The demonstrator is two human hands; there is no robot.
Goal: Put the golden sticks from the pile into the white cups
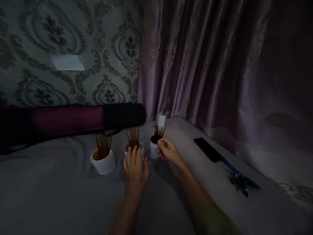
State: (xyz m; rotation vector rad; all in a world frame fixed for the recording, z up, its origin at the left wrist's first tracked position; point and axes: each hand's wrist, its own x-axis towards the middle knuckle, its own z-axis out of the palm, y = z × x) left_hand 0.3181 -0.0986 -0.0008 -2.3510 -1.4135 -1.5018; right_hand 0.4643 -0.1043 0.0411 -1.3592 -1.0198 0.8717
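My left hand (135,164) rests with fingers stretched against the front of a clear cup (141,147). Thin brown sticks (133,135) stand upright in that cup. Beside it, my right hand (169,151) is closed in a pinch at the rim of a white cup (154,152) with a dark inside. Whatever lies between those fingertips is too dim to make out. Several thin sticks (159,131) lean at the far side of this cup. Left of my hands, a wider white cup (104,165) with a yellowish inside holds more brown sticks (103,145).
Behind the cups stands a slim white container (161,119) with a few sticks in it. A black phone (207,149) and a bunch of keys on a blue strap (231,166) lie to the right on the grey cloth (61,195). A dark-and-maroon long bag (70,119) runs along the wall.
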